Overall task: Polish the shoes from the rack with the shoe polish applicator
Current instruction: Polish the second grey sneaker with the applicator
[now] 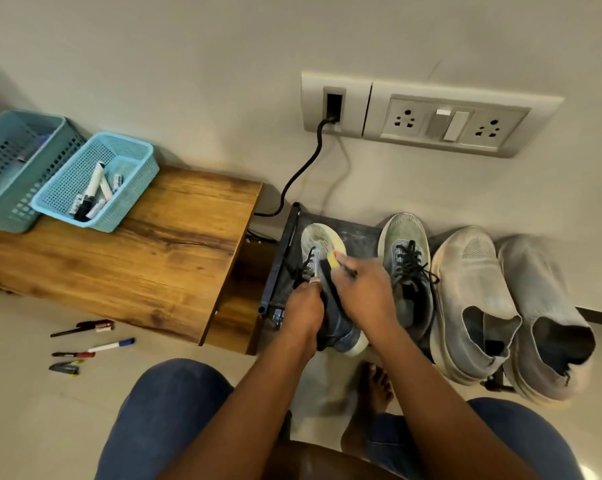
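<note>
A grey lace-up sneaker (318, 240) lies on the dark shoe rack (358, 233), toe toward the wall. My left hand (304, 311) grips it at the tongue and collar. My right hand (365, 292) holds the shoe polish applicator (332, 261), whose yellow sponge tip touches the sneaker's upper near the laces. The matching sneaker (407, 258) stands just right of it on the rack. Further right sits a pair of pale grey slip-on shoes (472, 299).
A wooden bench (136, 258) stands to the left with two blue baskets (98, 181) holding markers. Several pens and markers (88, 344) lie on the floor beside my left knee. A black cable (303, 168) runs from the wall socket panel (431, 114) down behind the rack. My bare foot (375, 386) rests below the rack.
</note>
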